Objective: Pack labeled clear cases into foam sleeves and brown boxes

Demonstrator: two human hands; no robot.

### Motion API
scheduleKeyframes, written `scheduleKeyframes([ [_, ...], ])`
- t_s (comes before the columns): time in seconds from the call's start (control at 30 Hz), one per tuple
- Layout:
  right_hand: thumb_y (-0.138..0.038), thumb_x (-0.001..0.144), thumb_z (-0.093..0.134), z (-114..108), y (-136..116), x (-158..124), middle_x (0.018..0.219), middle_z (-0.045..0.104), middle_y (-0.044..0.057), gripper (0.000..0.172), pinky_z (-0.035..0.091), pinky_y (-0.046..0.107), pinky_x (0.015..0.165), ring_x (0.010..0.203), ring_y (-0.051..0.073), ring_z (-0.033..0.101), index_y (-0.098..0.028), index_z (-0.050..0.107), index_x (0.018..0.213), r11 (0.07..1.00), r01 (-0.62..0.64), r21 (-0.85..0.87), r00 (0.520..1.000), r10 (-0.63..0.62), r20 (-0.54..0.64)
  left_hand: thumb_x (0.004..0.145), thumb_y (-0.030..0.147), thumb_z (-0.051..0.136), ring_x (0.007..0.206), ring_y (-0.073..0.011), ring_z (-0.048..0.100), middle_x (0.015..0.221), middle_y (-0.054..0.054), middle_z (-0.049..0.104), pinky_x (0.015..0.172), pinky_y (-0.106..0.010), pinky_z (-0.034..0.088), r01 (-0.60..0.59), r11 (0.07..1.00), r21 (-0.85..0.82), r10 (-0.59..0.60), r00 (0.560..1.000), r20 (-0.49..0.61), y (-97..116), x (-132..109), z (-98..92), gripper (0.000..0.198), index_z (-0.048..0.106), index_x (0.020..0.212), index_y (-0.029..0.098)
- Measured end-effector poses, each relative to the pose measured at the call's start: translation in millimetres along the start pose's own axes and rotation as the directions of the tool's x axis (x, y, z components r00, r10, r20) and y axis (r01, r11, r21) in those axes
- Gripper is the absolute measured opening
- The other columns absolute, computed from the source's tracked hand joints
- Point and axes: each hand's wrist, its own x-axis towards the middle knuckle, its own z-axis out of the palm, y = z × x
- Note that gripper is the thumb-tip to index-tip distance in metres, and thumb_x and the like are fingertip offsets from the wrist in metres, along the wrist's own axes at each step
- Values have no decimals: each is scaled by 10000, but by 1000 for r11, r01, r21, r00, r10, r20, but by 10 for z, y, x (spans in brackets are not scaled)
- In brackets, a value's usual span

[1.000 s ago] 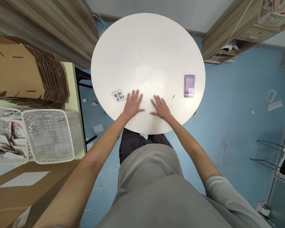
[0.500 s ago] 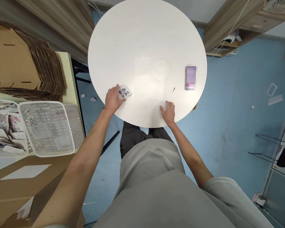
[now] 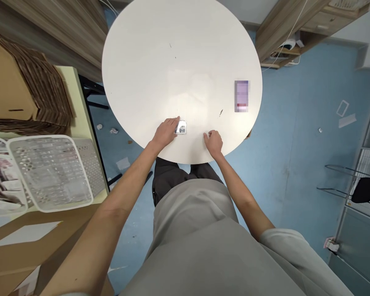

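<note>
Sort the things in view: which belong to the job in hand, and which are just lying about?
In use, it seems:
Clear case, gripped by the left hand
White table, beneath it and the right hand

Apparently just lying about:
Pixelated purple item, on the table's right side
Cardboard stack
White-rimmed basket
Paper scrap on the floor

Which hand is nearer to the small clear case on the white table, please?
The left hand: it holds the clear case at its left side. The right hand is apart from the case, off to its right, loosely curled.
</note>
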Motion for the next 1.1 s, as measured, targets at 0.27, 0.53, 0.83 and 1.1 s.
scheduleKeyframes([
  [0.27, -285, 1071, 514, 118, -157, 23, 1124, 759, 120, 177, 611, 428, 881, 995, 282, 717, -235, 665, 995, 996, -59, 65, 998, 58, 13, 914, 165, 648, 1551, -395, 503, 1706, -210, 547, 1248, -565, 488, -20, 1000, 1, 20, 1000, 12, -23, -10, -12, 927, 304, 1775, 139],
  [0.53, -266, 968, 648, -8, -308, -70, 1136, 826, 87, 255, 613, 395, 906, 1082, 280, 774, -217, 700, 1213, 944, -227, 238, 974, 224, 41, 921, 136, 669, 1571, -397, 483, 1731, -216, 521, 1270, -547, 464, -51, 999, 6, 51, 998, 30, -21, -12, -27, 914, 332, 1771, 129],
  [0.83, -373, 1084, 596, 12, -870, -438, 1084, 813, 53, 183, 607, 372, 886, 999, 247, 763, -253, 731, 1059, 985, -39, 170, 999, 38, 9, 976, 200, 638, 1667, -377, 402, 1791, -233, 437, 1365, -540, 381, -45, 995, -85, 51, 997, 64, 20, -55, -90, 868, 311, 1772, 83],
  [1.1, -375, 1128, 612, 360, -1365, -379, 1174, 760, 59, 232, 596, 345, 872, 1046, 230, 740, -252, 782, 1030, 991, 106, 81, 989, -113, 96, 1104, 557, 552, 1253, -294, 779, 1435, -175, 767, 1093, -425, 620, 342, 720, -603, -460, 887, -47, 63, -227, -148, 500, 677, 1405, 177],
])
